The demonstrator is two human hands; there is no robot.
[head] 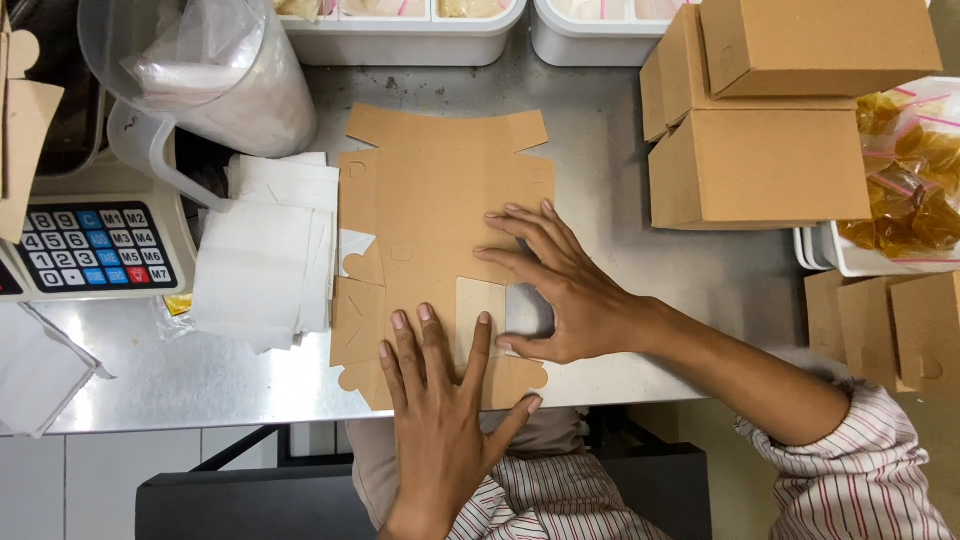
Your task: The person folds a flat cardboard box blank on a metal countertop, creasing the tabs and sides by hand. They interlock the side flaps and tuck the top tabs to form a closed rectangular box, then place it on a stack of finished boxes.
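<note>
Flat cardboard box blank [430, 190] pressed onto steel table [610, 150], frame centre.
It is pinned by the left hand [440, 405] and right hand [560, 290], fingers spread flat.

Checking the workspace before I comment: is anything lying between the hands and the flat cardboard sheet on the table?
Nothing visible. The left hand and the right hand both lie flat on the cardboard sheet. The stack of white paper lies beside its left edge; the made-up boxes stand apart, to the right.
</note>
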